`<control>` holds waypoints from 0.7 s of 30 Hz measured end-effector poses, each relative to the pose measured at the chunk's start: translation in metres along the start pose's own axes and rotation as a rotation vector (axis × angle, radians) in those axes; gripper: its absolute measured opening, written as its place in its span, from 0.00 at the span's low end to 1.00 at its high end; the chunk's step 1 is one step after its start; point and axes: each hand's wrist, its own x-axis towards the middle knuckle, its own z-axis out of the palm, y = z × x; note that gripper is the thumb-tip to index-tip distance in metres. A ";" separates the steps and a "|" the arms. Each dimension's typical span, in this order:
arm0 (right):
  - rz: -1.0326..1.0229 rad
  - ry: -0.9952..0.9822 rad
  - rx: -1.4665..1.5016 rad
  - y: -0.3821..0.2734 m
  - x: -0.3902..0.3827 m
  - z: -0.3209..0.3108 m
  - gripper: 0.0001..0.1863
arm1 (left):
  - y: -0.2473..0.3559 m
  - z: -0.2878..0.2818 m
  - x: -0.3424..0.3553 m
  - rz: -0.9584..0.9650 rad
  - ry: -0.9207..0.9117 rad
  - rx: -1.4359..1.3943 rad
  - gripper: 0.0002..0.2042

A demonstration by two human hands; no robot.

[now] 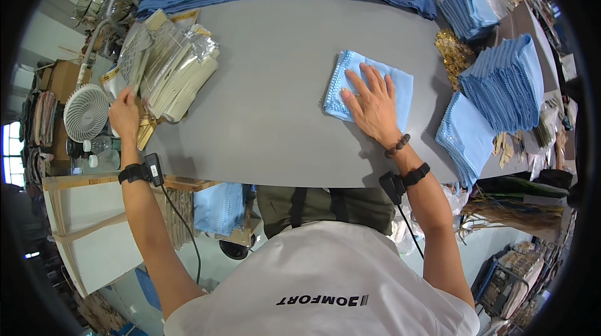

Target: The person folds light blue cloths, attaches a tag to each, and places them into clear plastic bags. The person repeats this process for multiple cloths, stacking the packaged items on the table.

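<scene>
At frame centre the right hand (374,106) lies flat, fingers spread, gripping nothing, on a soft, light folded blue cloth (368,91), best pinched by its edge, while the left hand (123,114) touches clear-wrapped packets (169,64) at upper left, grip unclear.

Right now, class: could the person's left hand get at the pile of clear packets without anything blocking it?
Probably yes. The left hand already lies at the near edge of the pile of clear packets, fingers pointing at it, with nothing between them.
</scene>
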 end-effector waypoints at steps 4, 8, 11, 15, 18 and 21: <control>-0.008 0.106 0.054 -0.003 0.004 -0.011 0.27 | 0.057 -0.023 -0.009 0.316 0.291 -0.226 0.10; -0.151 0.235 0.262 -0.031 -0.009 -0.028 0.21 | 0.138 -0.030 -0.072 0.547 0.126 -0.214 0.09; -0.018 0.024 0.653 -0.076 -0.033 -0.019 0.17 | 0.203 -0.021 -0.147 0.581 -0.251 -0.515 0.09; 0.256 -0.233 0.803 -0.108 -0.026 0.003 0.20 | 0.254 -0.016 -0.211 0.318 -0.591 -0.697 0.09; 0.446 -0.378 0.935 -0.117 -0.018 0.008 0.23 | 0.256 -0.015 -0.221 0.271 -0.640 -0.702 0.08; 0.462 -0.410 0.996 -0.122 -0.013 0.010 0.21 | 0.251 -0.009 -0.226 0.229 -0.674 -0.746 0.07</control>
